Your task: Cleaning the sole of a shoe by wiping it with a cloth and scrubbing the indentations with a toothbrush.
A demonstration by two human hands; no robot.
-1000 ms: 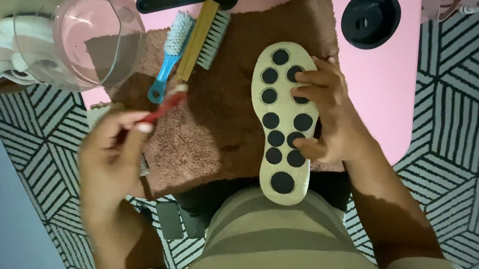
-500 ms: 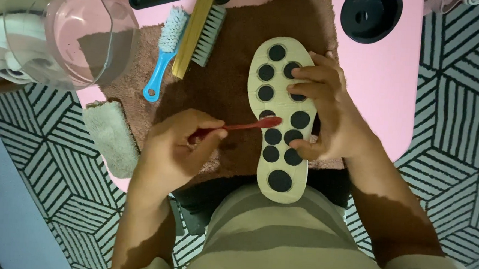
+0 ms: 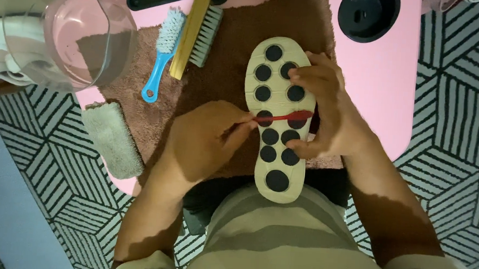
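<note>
A shoe (image 3: 275, 153) lies sole up over a brown towel (image 3: 221, 68), its cream sole dotted with several black round pads. My right hand (image 3: 320, 108) grips the shoe along its right edge, fingers spread over the sole. My left hand (image 3: 206, 138) pinches the handle of a red toothbrush (image 3: 284, 117). The brush lies crosswise on the middle of the sole, head toward my right hand.
On the pink table (image 3: 382, 76) are a blue-handled brush (image 3: 164, 51), a wooden scrub brush (image 3: 196, 35), a clear plastic bowl (image 3: 73, 30) at the left and a black round lid (image 3: 368, 14) at the back. A grey folded cloth (image 3: 112, 139) hangs at the table's near left edge.
My left hand has swung from the table's left edge across to the shoe, carrying the red toothbrush onto the sole. My right hand has kept its hold on the shoe.
</note>
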